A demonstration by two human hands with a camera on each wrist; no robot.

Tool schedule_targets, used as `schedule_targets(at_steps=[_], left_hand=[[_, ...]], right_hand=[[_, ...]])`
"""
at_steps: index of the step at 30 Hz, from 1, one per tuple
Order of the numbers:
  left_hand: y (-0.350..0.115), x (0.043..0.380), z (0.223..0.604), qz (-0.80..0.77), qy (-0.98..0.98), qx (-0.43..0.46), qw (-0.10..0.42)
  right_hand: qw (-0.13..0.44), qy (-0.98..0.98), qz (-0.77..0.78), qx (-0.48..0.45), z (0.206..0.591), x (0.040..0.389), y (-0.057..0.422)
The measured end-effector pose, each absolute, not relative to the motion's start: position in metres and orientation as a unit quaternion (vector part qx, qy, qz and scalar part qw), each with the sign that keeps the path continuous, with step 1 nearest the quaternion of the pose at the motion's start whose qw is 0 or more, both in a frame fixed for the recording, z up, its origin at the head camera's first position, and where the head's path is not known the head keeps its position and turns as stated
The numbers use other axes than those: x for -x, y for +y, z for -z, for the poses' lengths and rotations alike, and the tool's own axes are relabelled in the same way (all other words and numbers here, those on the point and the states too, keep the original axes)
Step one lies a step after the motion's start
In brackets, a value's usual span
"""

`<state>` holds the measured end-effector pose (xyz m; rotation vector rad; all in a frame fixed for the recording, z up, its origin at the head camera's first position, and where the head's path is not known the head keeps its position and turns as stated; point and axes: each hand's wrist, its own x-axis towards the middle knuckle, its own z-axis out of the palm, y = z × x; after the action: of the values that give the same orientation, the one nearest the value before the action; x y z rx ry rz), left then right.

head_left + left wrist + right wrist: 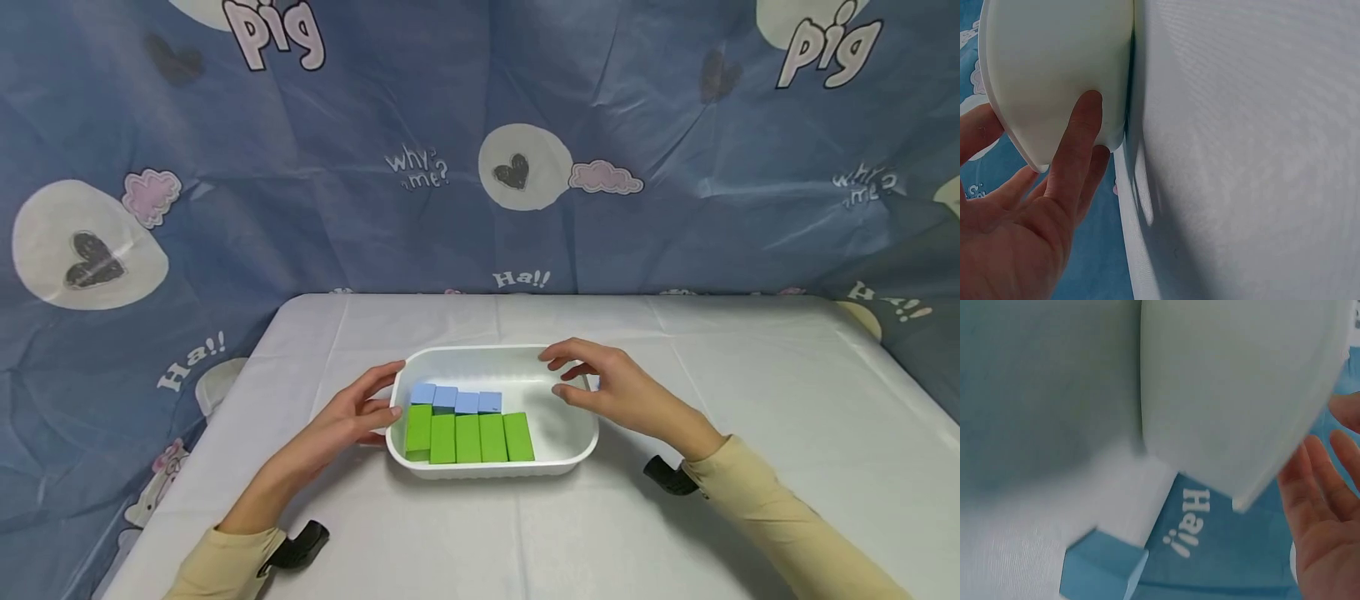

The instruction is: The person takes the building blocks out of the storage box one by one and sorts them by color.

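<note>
A white plastic tray (555, 468) with rounded corners stands on the table. Several green blocks (468, 439) form a row along its near side, with several smaller light-blue blocks (467, 402) behind them at the left. My left hand (351, 412) grips the tray's left end, thumb at the rim and fingers (1079, 131) against the outer wall. Over the right rim hovers my right hand (600, 379), fingers loosely bent and holding nothing. One more blue block (1100, 562) lies on the table outside the tray's right end, mostly hidden behind the right hand in the head view.
White cloth (750, 375) covers the table. A blue printed curtain (420, 233) hangs behind its far edge and along the left side. Black straps (671, 477) sit at both sleeve cuffs.
</note>
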<state>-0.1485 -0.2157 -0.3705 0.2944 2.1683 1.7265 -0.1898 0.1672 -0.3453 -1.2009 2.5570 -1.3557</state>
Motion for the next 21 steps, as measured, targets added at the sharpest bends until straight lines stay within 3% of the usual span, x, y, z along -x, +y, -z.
schedule_targets(at_steps=[21], left_hand=[[-0.216,0.149,0.372,-0.612,0.766,-0.098,0.174]], right_hand=[[0.107,0.805,0.393,0.431,0.354,0.208,0.118]])
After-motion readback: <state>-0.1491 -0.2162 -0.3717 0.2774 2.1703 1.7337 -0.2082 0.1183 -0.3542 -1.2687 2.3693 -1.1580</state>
